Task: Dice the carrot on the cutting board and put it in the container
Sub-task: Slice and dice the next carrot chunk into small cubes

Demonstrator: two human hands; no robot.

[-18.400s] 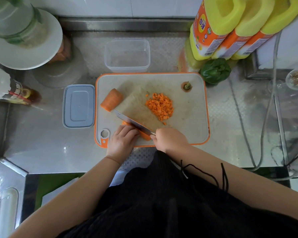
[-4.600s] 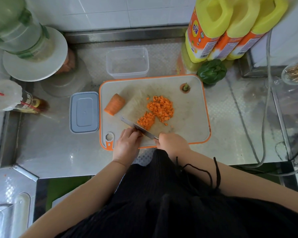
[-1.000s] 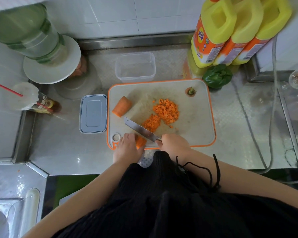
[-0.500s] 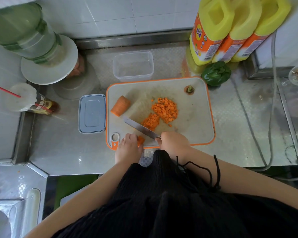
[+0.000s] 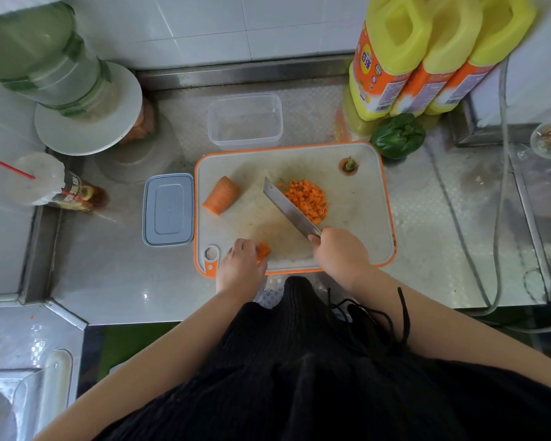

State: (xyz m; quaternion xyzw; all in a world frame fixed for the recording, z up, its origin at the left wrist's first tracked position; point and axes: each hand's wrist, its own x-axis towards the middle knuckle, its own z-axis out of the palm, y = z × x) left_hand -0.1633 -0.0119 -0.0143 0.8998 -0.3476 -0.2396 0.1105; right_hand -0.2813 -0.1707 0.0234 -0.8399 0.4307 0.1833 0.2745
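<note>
Right hand (image 5: 341, 253) gripped the knife (image 5: 290, 210), blade against the diced pile (image 5: 306, 200). Left hand (image 5: 240, 265) pinched 1 small carrot piece (image 5: 263, 249) on the cutting board (image 5: 357, 211). Big chunk (image 5: 221, 195) uncut, container (image 5: 245, 120) empty behind. Best keep fingertips tucked, slice evenly.

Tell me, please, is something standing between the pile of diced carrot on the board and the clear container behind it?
Nothing visible does. The diced carrot lies mid-board, and the clear container stands open and lidless just beyond the cutting board's far edge. The knife lies along the pile's left side, not across that path.
</note>
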